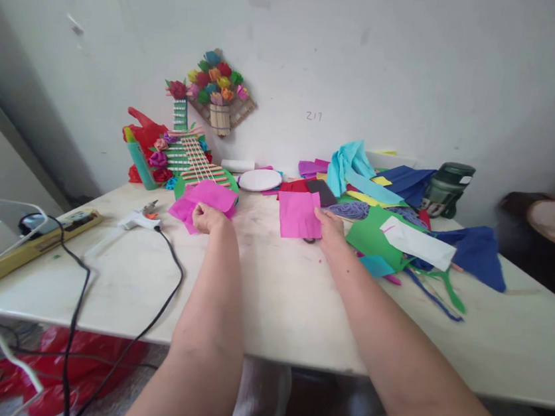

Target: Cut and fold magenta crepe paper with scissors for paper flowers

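Observation:
My left hand is closed in a pinch on a crumpled magenta paper sheet lying on the white table. My right hand grips the right edge of a flat pink paper square, which stands tilted up from the table. A small dark object lies under that square, too hidden to name. Both forearms reach forward from the table's near edge.
A glue gun with a black cord lies left of my left hand. A power strip sits at the far left. Loose coloured paper is heaped at the right, by a dark green jar. Paper-flower crafts lean on the wall.

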Demonstrator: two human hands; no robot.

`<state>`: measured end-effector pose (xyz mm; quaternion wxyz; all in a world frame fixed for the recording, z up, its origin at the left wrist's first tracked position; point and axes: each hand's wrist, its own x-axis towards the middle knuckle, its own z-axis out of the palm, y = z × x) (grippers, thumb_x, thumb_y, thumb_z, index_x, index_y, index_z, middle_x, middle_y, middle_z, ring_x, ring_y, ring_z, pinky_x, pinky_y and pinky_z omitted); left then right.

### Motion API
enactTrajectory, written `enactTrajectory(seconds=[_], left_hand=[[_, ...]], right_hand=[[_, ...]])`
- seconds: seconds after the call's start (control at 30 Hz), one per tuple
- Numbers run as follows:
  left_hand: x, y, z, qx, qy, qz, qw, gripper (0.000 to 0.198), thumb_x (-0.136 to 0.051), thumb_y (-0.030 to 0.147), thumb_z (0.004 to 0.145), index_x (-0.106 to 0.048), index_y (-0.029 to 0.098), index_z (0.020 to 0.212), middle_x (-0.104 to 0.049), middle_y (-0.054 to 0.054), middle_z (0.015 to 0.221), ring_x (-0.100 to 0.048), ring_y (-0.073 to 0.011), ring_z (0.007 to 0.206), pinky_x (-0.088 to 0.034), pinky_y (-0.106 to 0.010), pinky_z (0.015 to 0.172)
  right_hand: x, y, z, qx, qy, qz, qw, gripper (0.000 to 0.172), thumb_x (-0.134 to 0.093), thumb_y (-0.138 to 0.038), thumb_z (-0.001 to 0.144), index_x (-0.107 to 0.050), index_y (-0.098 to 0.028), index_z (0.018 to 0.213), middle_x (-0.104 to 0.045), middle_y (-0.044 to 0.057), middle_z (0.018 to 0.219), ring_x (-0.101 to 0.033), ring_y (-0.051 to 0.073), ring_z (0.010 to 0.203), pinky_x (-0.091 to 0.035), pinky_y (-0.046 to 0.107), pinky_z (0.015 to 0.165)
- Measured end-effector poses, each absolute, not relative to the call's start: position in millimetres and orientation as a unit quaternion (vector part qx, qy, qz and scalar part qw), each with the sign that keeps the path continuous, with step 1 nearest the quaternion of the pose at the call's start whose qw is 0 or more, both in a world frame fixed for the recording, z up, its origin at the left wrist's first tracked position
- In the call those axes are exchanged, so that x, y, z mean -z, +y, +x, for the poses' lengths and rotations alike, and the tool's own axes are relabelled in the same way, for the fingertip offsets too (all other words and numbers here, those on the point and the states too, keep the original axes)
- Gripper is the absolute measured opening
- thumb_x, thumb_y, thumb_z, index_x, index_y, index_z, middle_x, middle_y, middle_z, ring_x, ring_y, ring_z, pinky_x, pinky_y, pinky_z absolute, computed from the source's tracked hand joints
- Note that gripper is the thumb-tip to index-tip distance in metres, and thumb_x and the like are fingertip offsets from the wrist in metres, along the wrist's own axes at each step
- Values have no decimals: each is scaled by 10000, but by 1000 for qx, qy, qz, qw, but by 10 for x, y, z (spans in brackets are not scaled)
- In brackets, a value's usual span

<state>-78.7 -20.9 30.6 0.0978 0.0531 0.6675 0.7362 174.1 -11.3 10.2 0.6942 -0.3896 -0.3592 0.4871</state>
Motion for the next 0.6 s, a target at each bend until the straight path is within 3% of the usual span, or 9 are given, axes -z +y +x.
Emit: enactTrajectory(seconds=[0.1, 0.23, 0.3, 0.37, 0.47, 0.6], left_hand=[[-348, -246, -729, -731, 675, 74, 74, 356, -394, 223, 888, -510, 117, 1207, -577, -146, 1188, -547, -212, 1108, -416, -335, 947], [-464, -336, -601, -708, 696, 109, -54, 480, -508, 284, 841, -413, 140, 1289, -381, -196, 1381, -225, -324, 1361, -185, -543, 1078], [-534, -348, -494, -717, 669, 162, -105, 452, -557, 292, 811, -468, 173, 1238, -406, -171, 1371, -258, -312, 1348, -201, -515, 1079], [-578, -309, -352, -735, 630, 230, -105, 352, -573, 275, 800, -536, 201, 1142, -505, -137, 1284, -384, -281, 1272, -276, -449, 1048], [-559, -203, -94, -758, 565, 326, 17, 233, -513, 364, 845, -597, 177, 956, -641, -91, 921, -595, -225, 940, -427, -356, 852], [-433, -154, 222, -709, 524, 407, 237, 375, -472, 527, 829, -585, 181, 737, -568, -29, 617, -578, -169, 646, -392, -251, 597]], right_hand=[[-92, -115, 1741, -487, -361, -387, 695, 322, -789, -380, 440, -586, -187, 599, -609, -38, 568, -559, 143, 592, -434, 274, 571], [-97, -111, 1737, -495, -357, -381, 695, 322, -795, -368, 450, -577, -181, 595, -597, -52, 542, -560, 130, 574, -438, 262, 573], [-98, -103, 1732, -490, -353, -385, 697, 315, -793, -367, 457, -574, -180, 585, -594, -53, 536, -558, 127, 569, -436, 257, 561], [-97, -94, 1727, -483, -351, -391, 701, 315, -788, -378, 460, -576, -181, 582, -594, -49, 537, -552, 129, 563, -425, 253, 536], [-104, -92, 1719, -479, -356, -393, 700, 332, -778, -416, 473, -572, -183, 589, -581, -45, 526, -543, 135, 550, -407, 252, 505], [-150, -125, 1713, -477, -344, -386, 710, 350, -779, -419, 462, -560, -178, 588, -566, -52, 526, -530, 120, 549, -415, 247, 540]])
